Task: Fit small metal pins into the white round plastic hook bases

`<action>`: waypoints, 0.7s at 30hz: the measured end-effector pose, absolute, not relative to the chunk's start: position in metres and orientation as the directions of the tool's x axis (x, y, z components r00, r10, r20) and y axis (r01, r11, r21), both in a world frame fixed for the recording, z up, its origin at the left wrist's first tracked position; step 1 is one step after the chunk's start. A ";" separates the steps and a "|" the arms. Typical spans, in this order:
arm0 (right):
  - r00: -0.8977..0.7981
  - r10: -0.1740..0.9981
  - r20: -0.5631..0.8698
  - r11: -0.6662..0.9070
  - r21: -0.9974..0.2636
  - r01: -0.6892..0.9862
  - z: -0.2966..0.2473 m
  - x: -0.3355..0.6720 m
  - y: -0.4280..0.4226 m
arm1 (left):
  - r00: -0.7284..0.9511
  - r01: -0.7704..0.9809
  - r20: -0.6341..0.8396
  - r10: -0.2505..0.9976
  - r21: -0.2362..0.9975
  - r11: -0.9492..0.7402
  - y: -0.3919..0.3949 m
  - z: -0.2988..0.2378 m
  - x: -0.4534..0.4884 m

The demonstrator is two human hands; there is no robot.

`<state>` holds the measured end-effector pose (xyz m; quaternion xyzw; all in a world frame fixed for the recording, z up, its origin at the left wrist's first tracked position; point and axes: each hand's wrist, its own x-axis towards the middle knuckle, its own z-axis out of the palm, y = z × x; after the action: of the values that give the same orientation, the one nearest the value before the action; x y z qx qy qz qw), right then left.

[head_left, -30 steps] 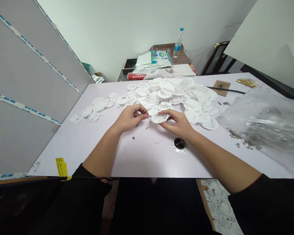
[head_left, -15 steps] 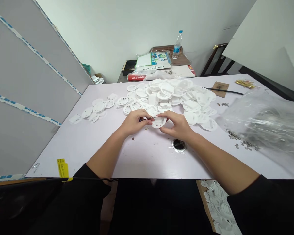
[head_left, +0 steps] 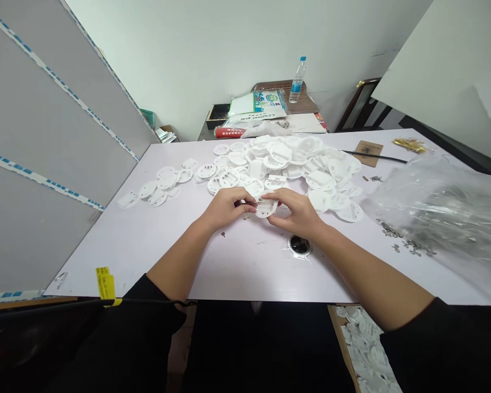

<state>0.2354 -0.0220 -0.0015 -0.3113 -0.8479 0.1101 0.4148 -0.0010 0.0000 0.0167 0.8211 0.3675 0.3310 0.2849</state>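
Note:
My right hand (head_left: 292,210) grips a round white plastic disc (head_left: 265,208) with slots in it, thumb below and fingers above. Close against the disc's left side, my left hand (head_left: 231,207) is closed in a pinch round a thin dark tool (head_left: 242,204); most of it is hidden by the fingers, and its exact kind does not show. Right behind both hands spreads a heap of similar white discs (head_left: 278,153). A small metal piece (head_left: 223,234) lies on the white table (head_left: 229,273), in front of my left hand.
A smaller group of discs (head_left: 159,185) lies to the left. On the right are a clear plastic bag (head_left: 442,202), loose metal parts (head_left: 413,245) and brown card (head_left: 368,153). A black-centred cable hole (head_left: 299,244) sits near my right wrist. A water bottle (head_left: 297,82) stands behind.
The thin tool, more exposed before, now shows less beyond my left fingers. The disc in my right hand is tilted slightly differently. The whole view has shifted a little.

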 end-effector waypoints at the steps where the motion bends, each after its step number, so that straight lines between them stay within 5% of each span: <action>1: -0.465 0.617 0.635 0.784 -0.440 0.438 -0.002 0.235 -0.022 | 0.516 0.416 0.345 0.784 0.699 -0.582 0.000 0.016 -0.001; 8: -0.470 0.613 0.634 0.786 -0.429 0.446 -0.003 0.236 -0.021 | 0.571 0.417 0.382 0.726 0.628 -0.658 -0.001 0.017 -0.002; 21: -0.474 0.581 0.662 0.809 -0.406 0.424 -0.003 0.236 -0.020 | 0.574 0.379 0.346 0.742 0.691 -0.616 0.000 0.017 -0.003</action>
<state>0.2361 -0.0203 -0.0026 -0.2944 -0.8535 0.0931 0.4198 -0.0033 0.0004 0.0165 0.8403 0.3335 0.3189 0.2845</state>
